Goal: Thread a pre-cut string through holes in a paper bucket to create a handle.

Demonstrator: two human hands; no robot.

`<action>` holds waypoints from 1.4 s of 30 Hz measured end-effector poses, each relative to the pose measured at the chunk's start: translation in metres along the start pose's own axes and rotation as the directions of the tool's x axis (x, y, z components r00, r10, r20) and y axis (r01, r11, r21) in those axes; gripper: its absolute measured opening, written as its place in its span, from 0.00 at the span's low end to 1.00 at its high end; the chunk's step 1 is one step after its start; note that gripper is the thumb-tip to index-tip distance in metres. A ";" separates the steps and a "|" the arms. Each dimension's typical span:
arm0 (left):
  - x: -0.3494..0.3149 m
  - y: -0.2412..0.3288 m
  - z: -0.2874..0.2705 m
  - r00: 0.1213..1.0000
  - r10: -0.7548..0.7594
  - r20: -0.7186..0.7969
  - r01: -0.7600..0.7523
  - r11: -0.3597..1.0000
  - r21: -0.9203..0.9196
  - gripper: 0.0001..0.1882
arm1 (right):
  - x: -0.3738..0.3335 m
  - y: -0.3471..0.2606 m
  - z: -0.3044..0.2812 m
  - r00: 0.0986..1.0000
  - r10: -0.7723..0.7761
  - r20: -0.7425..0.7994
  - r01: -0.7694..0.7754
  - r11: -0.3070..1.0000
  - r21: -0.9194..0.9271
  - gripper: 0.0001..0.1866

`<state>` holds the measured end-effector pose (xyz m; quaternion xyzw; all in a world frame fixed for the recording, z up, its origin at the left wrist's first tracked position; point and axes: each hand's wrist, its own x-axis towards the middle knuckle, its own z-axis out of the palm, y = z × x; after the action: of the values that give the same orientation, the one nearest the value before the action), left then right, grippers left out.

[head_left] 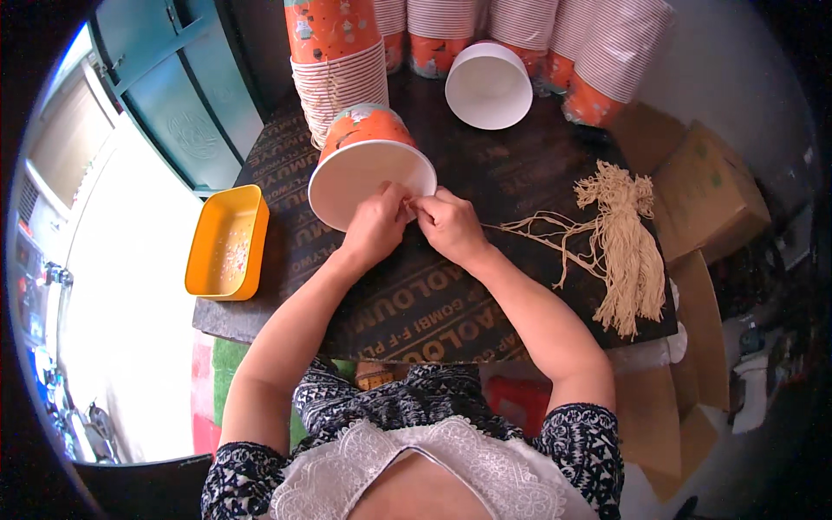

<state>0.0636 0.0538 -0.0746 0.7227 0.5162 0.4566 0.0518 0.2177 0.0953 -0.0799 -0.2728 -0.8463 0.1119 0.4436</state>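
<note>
Middle of the black bench with tan lettering [416, 316]: an orange printed paper bucket [368, 169] with a white rim and white inside, tipped over so its round mouth faces the person.
Left hand [379, 218]: bent over the lower right part of the bucket's mouth, fingers curled in at the rim.
Right hand [448, 224]: just outside the same stretch of rim, fingers curled, its fingertips close against the left hand's.
Between the hands: they come together at the rim; whatever they pinch is too small and covered to tell.
Cord: a thick bundle of beige string [635, 260] lies at the bench's right side, with loose strands trailing toward the right hand.
Tub: a yellow rectangular plastic tub [254, 260] sits at the left edge, small coloured bits on its bottom.
Behind the bucket: a tall stack of nested orange buckets with white rims [338, 52].
Far edge: more nested orange stacks [440, 22], and before them one white-lined round bucket [488, 87], mouth toward the person.
Beyond the right edge: a brown cardboard box [711, 195].
</note>
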 end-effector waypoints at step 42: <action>-0.005 0.004 0.001 0.999 0.028 0.047 -0.029 0.999 0.021 0.06 | -0.002 0.003 0.004 0.972 0.185 0.145 -0.199 0.976 0.091 0.06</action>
<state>0.0663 0.0483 -0.0760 0.7410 0.5094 0.4347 0.0496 0.2170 0.0968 -0.0850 -0.3218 -0.8370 0.2168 0.3857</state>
